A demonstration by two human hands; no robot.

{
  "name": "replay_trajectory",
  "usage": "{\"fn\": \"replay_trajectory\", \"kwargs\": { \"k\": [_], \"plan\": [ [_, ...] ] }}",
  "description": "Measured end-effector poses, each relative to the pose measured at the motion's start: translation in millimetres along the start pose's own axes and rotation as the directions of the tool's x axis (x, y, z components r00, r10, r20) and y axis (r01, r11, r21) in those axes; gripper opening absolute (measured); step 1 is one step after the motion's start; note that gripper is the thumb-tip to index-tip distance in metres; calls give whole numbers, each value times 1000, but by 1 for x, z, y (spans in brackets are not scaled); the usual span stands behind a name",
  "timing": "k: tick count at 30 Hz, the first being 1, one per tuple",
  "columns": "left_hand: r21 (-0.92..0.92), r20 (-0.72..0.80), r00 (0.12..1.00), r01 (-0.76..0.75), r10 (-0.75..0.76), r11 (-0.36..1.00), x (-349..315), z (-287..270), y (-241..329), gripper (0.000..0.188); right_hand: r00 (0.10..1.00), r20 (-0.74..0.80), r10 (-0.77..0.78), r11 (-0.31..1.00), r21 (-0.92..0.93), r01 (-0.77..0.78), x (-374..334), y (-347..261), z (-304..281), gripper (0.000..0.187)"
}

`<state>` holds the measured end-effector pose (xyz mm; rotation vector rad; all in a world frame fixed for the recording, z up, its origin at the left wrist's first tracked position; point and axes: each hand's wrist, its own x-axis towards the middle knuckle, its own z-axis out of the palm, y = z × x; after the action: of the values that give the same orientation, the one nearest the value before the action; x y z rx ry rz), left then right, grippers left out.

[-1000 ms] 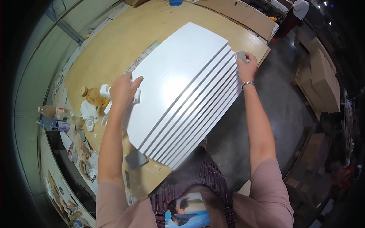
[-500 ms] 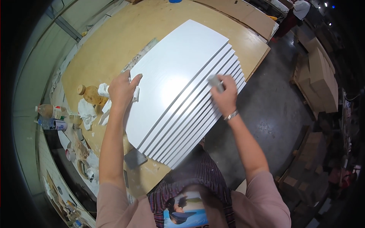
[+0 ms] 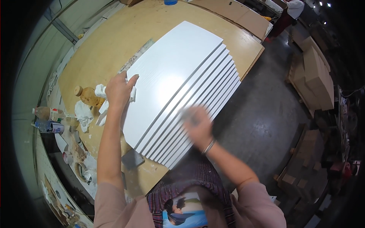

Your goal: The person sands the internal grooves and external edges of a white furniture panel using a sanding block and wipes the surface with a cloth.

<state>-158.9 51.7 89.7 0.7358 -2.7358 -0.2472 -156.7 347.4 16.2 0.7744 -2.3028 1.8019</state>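
Observation:
A staggered stack of glossy white panels (image 3: 167,68) lies tilted across the table, the lower ones stepping out to the right. My left hand (image 3: 118,91) rests at the stack's left edge, closed around a white cloth (image 3: 132,94), part of which pokes out beside the thumb. Over the stepped edges is my right hand (image 3: 200,131), blurred by motion. Its fingers grip a small grey block (image 3: 189,115) that looks like a sanding sponge. A second grey block (image 3: 132,159) lies on the table below the stack's near left corner.
The tan table (image 3: 95,53) holds an amber bottle (image 3: 90,95), crumpled white cloth (image 3: 83,115) and a mottled strip (image 3: 138,54). Plastic bottles (image 3: 48,113) and tape rolls (image 3: 80,170) sit left. Cartons (image 3: 316,76) are stacked right, and a person (image 3: 292,13) stands far off.
My right hand has swept with the grey block toward me and to the left along the stepped edges. My left hand stays at the stack's left edge.

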Motion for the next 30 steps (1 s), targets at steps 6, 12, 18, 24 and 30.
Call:
{"fn": "replay_trajectory", "kwargs": {
  "k": [6,12,18,24,30],
  "plan": [
    [-25,-25,999,-48,47,999,6,4,11,53,867,-489,-98,939,-334,-83,185,154,-130,29],
    [7,6,1000,-9,9,1000,4,2,6,52,912,-408,51,961,-227,-155,191,150,-119,32],
    [-7,-10,1000,-6,5,1000,-1,3,0,54,986,-60,-157,956,-259,136,29,46,-31,31],
    [-36,-26,999,-28,27,999,2,5,4,54,973,205,-103,994,58,93,-91,-47,33,37],
    [-61,45,999,7,-4,998,6,6,0,58,992,-124,-18,979,-203,-8,-34,-19,15,30]
  ]
}}
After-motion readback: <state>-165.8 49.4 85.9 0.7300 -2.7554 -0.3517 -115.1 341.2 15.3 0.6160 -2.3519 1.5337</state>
